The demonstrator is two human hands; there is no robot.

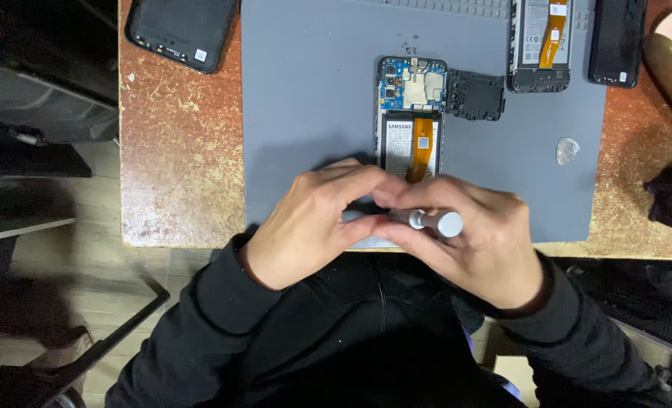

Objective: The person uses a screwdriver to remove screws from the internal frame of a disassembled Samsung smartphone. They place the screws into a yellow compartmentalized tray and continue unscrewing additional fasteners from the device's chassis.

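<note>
An opened phone [411, 113] lies on the grey mat [313, 98], its blue circuit board, battery and orange flex cable exposed. My hands meet over its near end. My right hand [479, 242] grips a grey metal screwdriver [430, 221] lying sideways, its round cap pointing right. My left hand [313, 227] pinches the screwdriver's other end; the tip is hidden under the fingers. A black inner cover plate [475, 94] rests just right of the phone's board.
A second opened phone [540, 41] and a black phone [617, 38] lie at the mat's far right. A black back cover [181, 30] sits on the worn wooden table [177, 151] at far left. A clear pick [567, 149] and tiny screws [407, 47] rest on the mat.
</note>
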